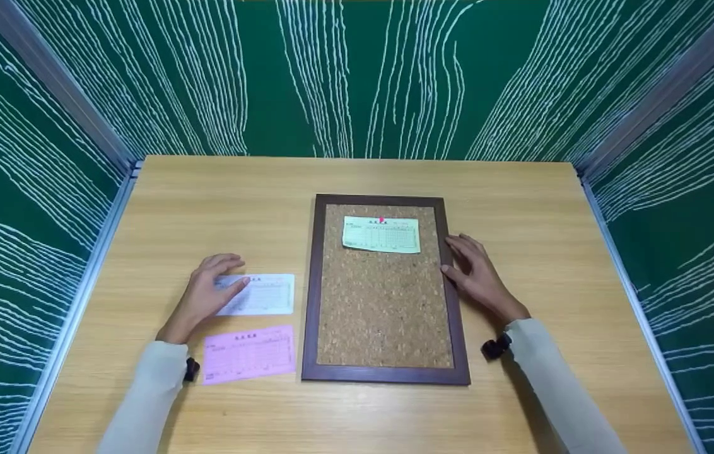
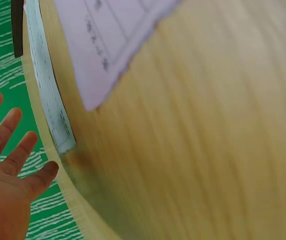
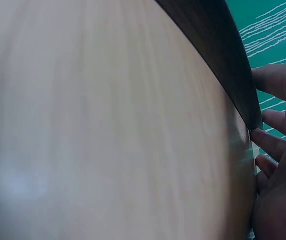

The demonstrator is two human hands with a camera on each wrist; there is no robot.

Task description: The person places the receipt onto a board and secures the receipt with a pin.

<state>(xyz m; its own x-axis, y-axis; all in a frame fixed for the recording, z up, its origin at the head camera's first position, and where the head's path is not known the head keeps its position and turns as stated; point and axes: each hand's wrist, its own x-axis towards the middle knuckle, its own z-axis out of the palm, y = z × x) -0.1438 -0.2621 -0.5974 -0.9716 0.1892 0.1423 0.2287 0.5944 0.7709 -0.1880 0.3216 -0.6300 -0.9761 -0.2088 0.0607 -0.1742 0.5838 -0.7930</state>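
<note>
A corkboard [image 1: 382,309] in a dark brown frame lies on the table. Near its top a pale green printed slip [image 1: 382,238] is held by a small pinkish-red pushpin [image 1: 381,219]. My right hand [image 1: 480,280] touches the frame's right side with thumb and fingertips; in the right wrist view the fingers meet the dark frame [image 3: 215,47]. To the board's left, my left hand [image 1: 205,293] is over the left end of a pale blue-white slip [image 1: 269,295], fingers loosely extended, gripping nothing. In the left wrist view its fingers are spread beside that slip [image 2: 48,90].
A pink-purple slip [image 1: 250,354] lies nearer me, below the pale one and left of the board. The wooden table [image 1: 237,189] is enclosed by green walls [image 1: 262,75] with white wavy lines and grey corner posts [image 1: 67,69].
</note>
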